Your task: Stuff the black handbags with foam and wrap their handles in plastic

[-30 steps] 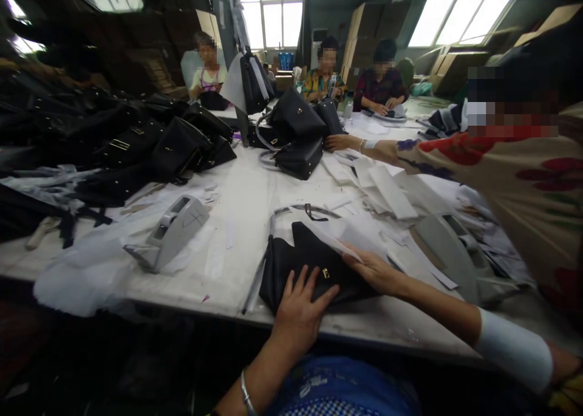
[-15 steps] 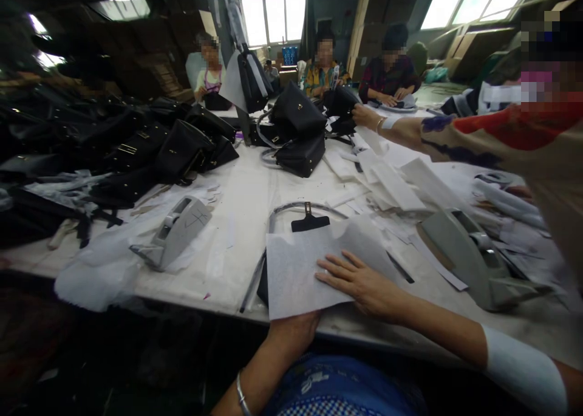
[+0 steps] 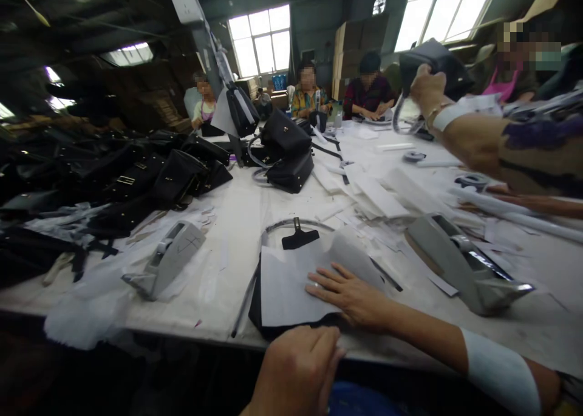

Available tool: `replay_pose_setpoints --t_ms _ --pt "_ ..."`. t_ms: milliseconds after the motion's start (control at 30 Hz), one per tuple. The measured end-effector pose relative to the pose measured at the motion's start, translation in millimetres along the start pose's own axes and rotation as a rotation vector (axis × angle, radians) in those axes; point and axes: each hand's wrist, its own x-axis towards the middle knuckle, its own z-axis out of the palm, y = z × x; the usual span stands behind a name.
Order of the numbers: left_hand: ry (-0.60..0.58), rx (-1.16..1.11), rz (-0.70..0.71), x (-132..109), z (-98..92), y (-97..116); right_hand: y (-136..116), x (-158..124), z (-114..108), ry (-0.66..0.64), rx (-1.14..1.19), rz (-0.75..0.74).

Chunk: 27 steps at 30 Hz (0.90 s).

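Note:
A black handbag (image 3: pixel 255 310) lies on the table in front of me, with a white paper sheet (image 3: pixel 286 282) spread over most of it. Its wrapped handle (image 3: pixel 273 226) arches out at the far side, next to a black tab with a metal fitting (image 3: pixel 300 238). My right hand (image 3: pixel 350 294) rests flat on the sheet, fingers spread. Close to the bag's near edge, my left hand (image 3: pixel 298 364) is closed, fingers curled inward; whatever it may hold is hidden.
Grey tape dispensers stand at left (image 3: pixel 170 258) and right (image 3: pixel 464 264). Black bags (image 3: pixel 113 179) are heaped at left, with more bags (image 3: pixel 291 161) ahead. White paper strips (image 3: pixel 382 191) litter the right. A co-worker's hand (image 3: pixel 428 88) lifts a bag at right; several people sit beyond.
My left hand has come out from beneath the sheet's near edge and closed in front of the bag. My right hand stays flat. The co-worker's arm has raised a black bag.

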Motion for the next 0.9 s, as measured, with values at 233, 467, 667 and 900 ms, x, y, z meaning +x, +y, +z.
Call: replay_pose_setpoints --t_ms 233,467,667,900 --pt "0.058 0.186 0.047 24.4 40.5 -67.0 -4.5 -2.7 -12.9 0.006 0.102 0.023" --pt "0.127 0.222 0.043 2.3 56.3 -73.5 1.3 -7.3 -22.0 0.21 0.359 0.05" --pt "0.101 0.148 -0.032 2.7 56.5 -69.0 2.4 -2.0 -4.6 0.299 0.162 -0.013" --pt "0.043 0.025 -0.118 3.9 49.2 -62.3 10.1 -1.0 7.1 0.272 0.023 -0.049"
